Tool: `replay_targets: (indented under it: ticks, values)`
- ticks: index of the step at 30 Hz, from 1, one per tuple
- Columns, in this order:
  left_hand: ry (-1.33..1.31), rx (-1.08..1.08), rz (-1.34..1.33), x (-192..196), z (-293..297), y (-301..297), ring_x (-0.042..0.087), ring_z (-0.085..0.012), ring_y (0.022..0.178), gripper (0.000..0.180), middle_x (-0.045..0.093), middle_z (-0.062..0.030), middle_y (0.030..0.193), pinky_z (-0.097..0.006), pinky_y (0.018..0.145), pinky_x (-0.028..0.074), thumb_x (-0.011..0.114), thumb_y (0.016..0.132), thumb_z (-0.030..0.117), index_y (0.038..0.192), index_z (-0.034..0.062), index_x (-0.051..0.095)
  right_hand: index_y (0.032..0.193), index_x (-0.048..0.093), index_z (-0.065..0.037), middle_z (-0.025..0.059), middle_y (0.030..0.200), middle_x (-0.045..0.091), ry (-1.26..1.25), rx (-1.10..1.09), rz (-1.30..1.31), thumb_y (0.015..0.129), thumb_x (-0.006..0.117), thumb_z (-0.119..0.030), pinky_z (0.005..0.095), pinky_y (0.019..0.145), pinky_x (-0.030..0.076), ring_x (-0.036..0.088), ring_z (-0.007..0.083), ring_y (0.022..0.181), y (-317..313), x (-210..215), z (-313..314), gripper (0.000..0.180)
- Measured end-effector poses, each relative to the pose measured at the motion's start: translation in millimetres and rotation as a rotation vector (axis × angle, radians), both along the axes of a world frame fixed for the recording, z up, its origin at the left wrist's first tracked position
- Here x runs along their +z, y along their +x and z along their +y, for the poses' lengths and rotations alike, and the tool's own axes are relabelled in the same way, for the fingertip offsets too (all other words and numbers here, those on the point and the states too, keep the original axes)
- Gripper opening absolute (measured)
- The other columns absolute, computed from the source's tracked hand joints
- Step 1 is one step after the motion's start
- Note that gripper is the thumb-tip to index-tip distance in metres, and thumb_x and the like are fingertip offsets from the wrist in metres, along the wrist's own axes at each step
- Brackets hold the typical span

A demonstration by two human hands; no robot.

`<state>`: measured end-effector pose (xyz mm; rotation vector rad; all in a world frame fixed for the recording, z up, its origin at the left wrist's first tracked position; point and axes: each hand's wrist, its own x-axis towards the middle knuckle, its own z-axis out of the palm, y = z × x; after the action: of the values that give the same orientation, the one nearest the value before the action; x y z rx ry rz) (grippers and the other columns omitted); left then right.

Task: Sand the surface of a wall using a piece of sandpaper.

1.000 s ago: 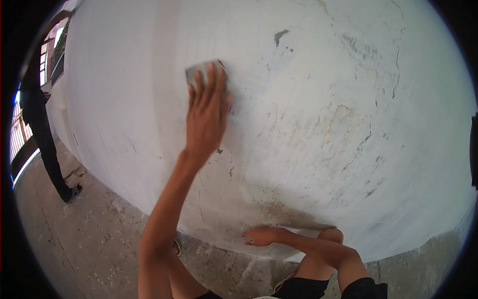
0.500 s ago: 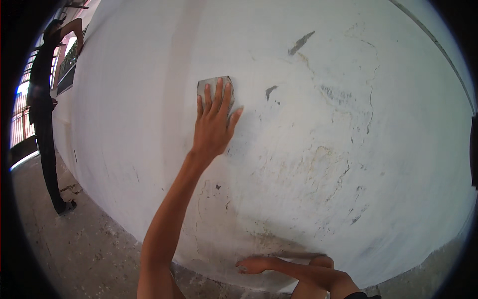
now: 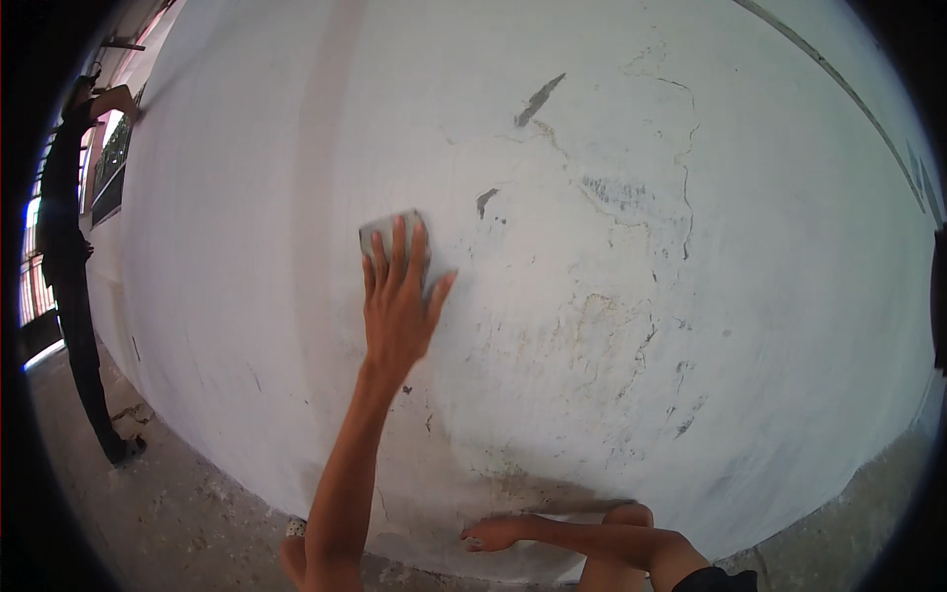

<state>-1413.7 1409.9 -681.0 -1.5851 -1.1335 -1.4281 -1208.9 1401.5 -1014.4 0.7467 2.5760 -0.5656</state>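
One left hand [image 3: 395,321], its fingers spread flat, presses one grey sanding sheet [image 3: 387,233] against one white wall [image 3: 552,247]; on one right hand [image 3: 490,534], I cannot tell the fingers' state.

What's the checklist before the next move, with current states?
1. Left hand on grey block: ok, fingers spread over it.
2. Block against wall: ok, appears to rest on it.
3. Wall around block unmarked: not ok, grey patches and a crack to the right.
4. Right hand empty: cannot tell, inner side hidden.
5. Other person away from block: ok, stands at far left.
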Motion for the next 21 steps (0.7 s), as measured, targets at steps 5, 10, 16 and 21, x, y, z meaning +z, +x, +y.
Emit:
replay_targets:
  ticks: [5,10,16,21]
  values:
    - [0.009,0.005,-0.041,57.2,-2.6,-11.0,0.015,-0.0434,0.153,0.072,0.022,-0.0141,0.167,-0.056,0.123,0.021,0.047,0.104,0.052,0.161,0.0134,0.026,0.146,0.046,-0.006,0.0220,0.132,0.062,-0.004,-0.011,-0.030,0.104,0.049,-0.048,0.0495,0.104,0.045,0.057,0.0404,0.124,-3.1,6.5,-3.8,0.059]
    - [0.047,-0.003,0.001,13.6,-2.5,3.8,0.016,-0.0456,0.153,0.071,0.023,-0.0159,0.166,-0.058,0.122,0.022,0.053,0.103,0.045,0.160,0.0110,0.029,0.147,0.045,-0.006,0.0227,0.134,0.059,-0.037,-0.016,-0.042,0.105,0.048,-0.044,0.0503,0.105,0.044,0.055,0.0405,0.126,-0.4,3.6,0.7,0.057]
    - [0.006,-0.082,0.111,-78.5,-8.4,4.8,0.016,-0.0494,0.152,0.073,0.024,-0.0188,0.166,-0.063,0.120,0.022,0.063,0.096,0.031,0.158,0.0074,0.032,0.146,0.045,-0.005,0.0235,0.135,0.058,-0.038,0.014,-0.025,0.105,0.049,-0.046,0.0508,0.105,0.044,0.056,0.0411,0.124,-0.5,-9.3,7.5,0.058]
    - [-0.009,-0.059,0.097,-61.5,-6.3,0.4,0.015,-0.0488,0.152,0.072,0.023,-0.0180,0.166,-0.064,0.120,0.020,0.063,0.096,0.029,0.158,0.0085,0.033,0.144,0.047,-0.004,0.0241,0.129,0.062,-0.056,0.036,-0.006,0.104,0.049,-0.047,0.0505,0.103,0.046,0.058,0.0421,0.121,-1.7,-4.3,3.8,0.058]
